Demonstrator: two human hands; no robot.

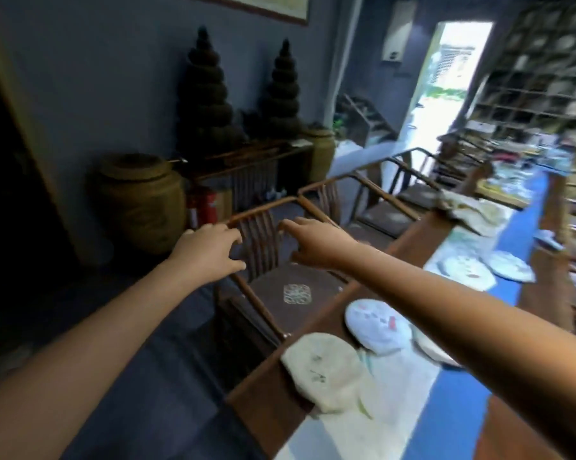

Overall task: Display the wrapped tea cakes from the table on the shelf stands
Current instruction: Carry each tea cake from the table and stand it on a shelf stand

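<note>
L hand (pixel 210 252) + R hand (pixel 313 242): fingers spread, hold nothing, over chair (pixel 266 234) | tea cakes (pixel 378 327) lie on desk (pixel 263 390), waiting | shelf (pixel 545 68) far off

Two bare forearms enter from below. The left hand (pixel 208 250) and right hand (pixel 316 242) wear no gloves. No sleeves, rings or watch show.
</note>
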